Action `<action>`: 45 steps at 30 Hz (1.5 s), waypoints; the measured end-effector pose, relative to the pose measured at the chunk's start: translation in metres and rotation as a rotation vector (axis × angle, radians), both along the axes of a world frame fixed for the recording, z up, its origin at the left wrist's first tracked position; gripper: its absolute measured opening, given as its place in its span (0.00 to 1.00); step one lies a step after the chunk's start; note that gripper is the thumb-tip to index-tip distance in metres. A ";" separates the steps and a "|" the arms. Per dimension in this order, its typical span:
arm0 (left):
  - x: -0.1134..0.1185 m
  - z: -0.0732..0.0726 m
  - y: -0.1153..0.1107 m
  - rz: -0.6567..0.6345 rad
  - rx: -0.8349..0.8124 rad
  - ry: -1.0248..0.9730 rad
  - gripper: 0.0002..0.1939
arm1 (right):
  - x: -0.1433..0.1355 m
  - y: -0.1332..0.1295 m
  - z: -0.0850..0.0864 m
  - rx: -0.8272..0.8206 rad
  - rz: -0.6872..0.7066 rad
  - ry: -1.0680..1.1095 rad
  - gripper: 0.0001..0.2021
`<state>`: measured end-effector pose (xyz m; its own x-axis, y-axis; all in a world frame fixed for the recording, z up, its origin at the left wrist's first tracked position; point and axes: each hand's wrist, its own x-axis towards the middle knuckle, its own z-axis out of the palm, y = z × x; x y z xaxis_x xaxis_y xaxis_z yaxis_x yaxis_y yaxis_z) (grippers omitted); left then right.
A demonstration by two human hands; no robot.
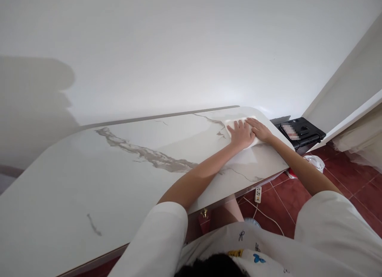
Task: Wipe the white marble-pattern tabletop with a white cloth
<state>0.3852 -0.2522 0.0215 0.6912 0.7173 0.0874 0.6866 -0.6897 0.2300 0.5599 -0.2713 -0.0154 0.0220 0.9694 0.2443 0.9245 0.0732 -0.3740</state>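
Observation:
My left hand (242, 135) lies flat with its fingers spread on a white cloth (229, 123). Beside it, my right hand (260, 130) rests on the same cloth, fingers stretched out toward the left hand and close to touching it. Both palms press the cloth down; neither hand is wrapped round it. Under the cloth is a white table (128, 193) with grey-brown marble veins and rounded corners. The cloth sits near the table's far right end. Part of it is hidden beneath my hands.
A white wall (179, 50) rises behind the table's back edge. Past the right end stands a black case-like box (310, 130). On the red tiled floor (283, 201) lie a power strip (258, 194) with its cord and a white plastic bag (315, 162). A pale curtain (358, 140) hangs at right.

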 end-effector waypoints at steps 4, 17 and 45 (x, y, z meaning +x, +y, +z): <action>-0.008 -0.001 -0.032 -0.011 0.022 0.001 0.32 | -0.006 -0.035 -0.002 0.033 0.056 -0.042 0.28; -0.027 -0.002 -0.093 -0.075 0.043 -0.021 0.33 | -0.027 -0.108 0.003 0.034 0.031 -0.069 0.27; 0.019 0.002 -0.098 -0.139 -0.004 -0.077 0.33 | 0.027 -0.114 0.003 0.037 0.004 -0.076 0.26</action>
<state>0.4040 -0.3499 0.0239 0.7749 0.6160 0.1417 0.5650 -0.7756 0.2814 0.5870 -0.3853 -0.0120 -0.0020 0.9597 0.2810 0.9497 0.0898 -0.3000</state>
